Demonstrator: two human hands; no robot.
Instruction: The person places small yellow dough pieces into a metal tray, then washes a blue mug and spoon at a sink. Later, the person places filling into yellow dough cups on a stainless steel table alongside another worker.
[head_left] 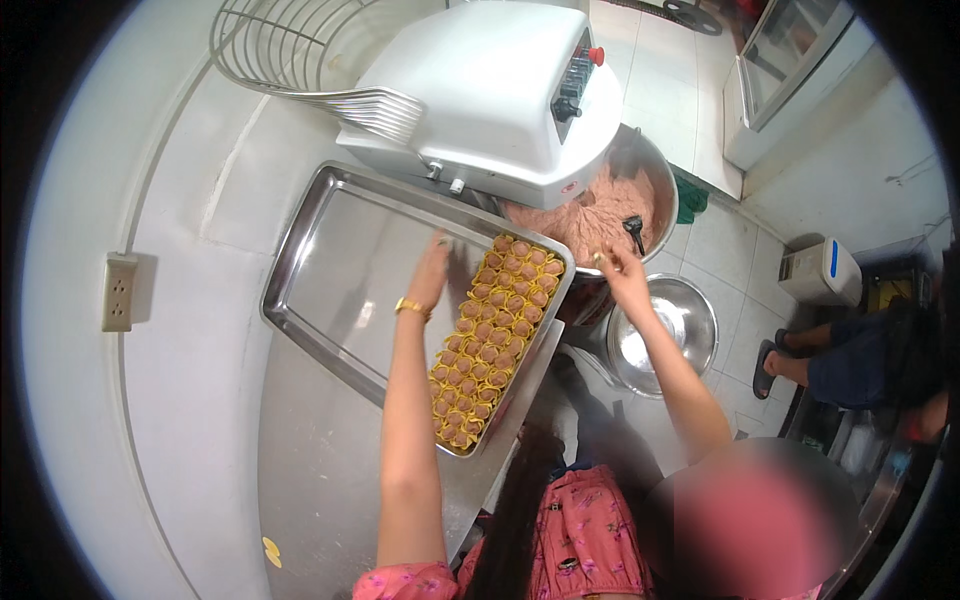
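A large metal tray [345, 230] lies slanted on the counter. Yellow-wrapped meat dumplings [490, 340] stand in tight rows along its right side. Over the bare part of the tray, left of the dumplings, is my left hand [431, 275], with a gold band at the wrist. Its fingers look stretched out and I see nothing held. My right hand [625, 275] is at the near rim of a mixer bowl [660, 180] of pink ground meat [600, 205]. Its fingers are drawn together, a small pale yellowish bit showing at the tips. A black-handled tool [632, 230] rests in the meat.
A white mixer [470, 90] stands beyond the tray, with a wire guard [290, 50] at its left. An empty steel bowl [690, 330] sits low at the right. Another person's sandalled foot [768, 370] is farther right. Yellow scraps [271, 552] lie on the counter [320, 470].
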